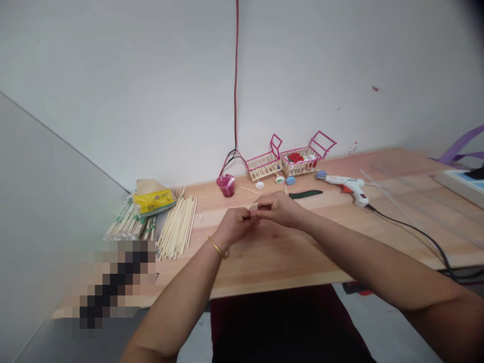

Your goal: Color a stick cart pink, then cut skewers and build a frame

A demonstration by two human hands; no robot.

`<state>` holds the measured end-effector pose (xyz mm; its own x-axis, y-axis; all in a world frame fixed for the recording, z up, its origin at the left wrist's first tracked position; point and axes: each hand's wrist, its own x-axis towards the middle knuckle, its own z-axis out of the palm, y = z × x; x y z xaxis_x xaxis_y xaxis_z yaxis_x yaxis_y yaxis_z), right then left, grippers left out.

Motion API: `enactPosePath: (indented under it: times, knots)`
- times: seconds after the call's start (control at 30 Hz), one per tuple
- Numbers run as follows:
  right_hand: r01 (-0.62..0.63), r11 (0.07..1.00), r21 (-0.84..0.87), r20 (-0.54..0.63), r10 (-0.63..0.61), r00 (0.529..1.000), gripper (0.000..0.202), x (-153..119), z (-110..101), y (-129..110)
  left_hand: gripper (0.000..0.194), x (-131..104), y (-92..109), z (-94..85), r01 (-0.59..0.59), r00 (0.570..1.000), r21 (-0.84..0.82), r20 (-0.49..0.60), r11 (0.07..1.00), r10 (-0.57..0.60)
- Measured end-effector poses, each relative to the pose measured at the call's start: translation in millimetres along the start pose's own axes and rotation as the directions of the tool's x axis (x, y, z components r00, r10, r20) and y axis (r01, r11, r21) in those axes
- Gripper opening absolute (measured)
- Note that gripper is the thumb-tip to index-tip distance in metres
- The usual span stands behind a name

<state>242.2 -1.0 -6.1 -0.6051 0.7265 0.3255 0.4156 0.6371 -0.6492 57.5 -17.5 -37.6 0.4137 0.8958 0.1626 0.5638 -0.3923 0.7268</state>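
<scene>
Several short pale wooden stick pieces (pixel 254 206) stand side by side between my two hands, over the middle of the table. My left hand (pixel 235 225), with a gold bangle at the wrist, is closed with its fingertips at the lower left of the pieces. From the right, my right hand (pixel 279 207) pinches the same pieces between thumb and fingers. The fingers hide most of the pieces, so their full length cannot be seen. Just beyond my right hand lies a dark green curved object (pixel 306 194).
A glue gun (pixel 346 185) with a trailing cord lies at right. Behind are two small stick carts (pixel 264 166) (pixel 302 160), round wheel-like discs (pixel 290 180) and a magenta cup (pixel 226 186). Loose sticks (pixel 177 229) and a yellow packet (pixel 154 201) lie at left on the wooden table (pixel 257 272).
</scene>
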Motion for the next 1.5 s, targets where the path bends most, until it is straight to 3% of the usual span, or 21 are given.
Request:
enactPosePath:
  times: [0.33, 0.43, 0.57, 0.67, 0.83, 1.07, 1.5]
  knots:
    - [-0.022, 0.999, -0.029, -0.052, 0.02, 0.998, 0.023, 0, 3, -2, 0.013, 1, 0, 1.5, 0.016, 1.0, -0.038, 0.016, 0.999, -0.016]
    - [-0.036, 0.999, -0.035, -0.068, 0.034, 0.997, 0.025, 0, 3, -2, 0.014, 0, 5, -1.1, 0.082, 0.997, -0.221, 0.029, 0.972, -0.077]
    - [-0.061, 0.997, -0.038, -0.055, 0.059, 0.997, 0.027, -1, 3, -4, 0.022, -2, 12, -2.9, 0.154, 0.987, -0.58, 0.053, 0.8, -0.151]
    - [-0.062, 0.998, -0.027, -0.07, 0.06, 0.996, 0.025, -1, 3, -6, 0.022, -2, 15, -0.7, 0.176, 0.98, -0.66, 0.049, 0.73, -0.192]
    - [-0.03, 0.999, 0.015, -0.155, 0.032, 0.987, 0.029, -1, 5, -5, 0.027, -1, 13, 3.0, 0.206, 0.971, -0.629, 0.037, 0.75, -0.236]
    - [-0.064, 0.998, -0.012, -0.134, 0.062, 0.989, 0.026, -2, 6, -6, 0.023, 0, 7, 1.3, 0.186, 0.978, -0.498, 0.007, 0.847, -0.21]
    - [-0.033, 0.999, -0.023, -0.155, 0.029, 0.988, 0.022, -2, 7, -5, 0.023, 3, 2, 3.2, 0.106, 0.991, -0.362, -0.041, 0.926, -0.13]
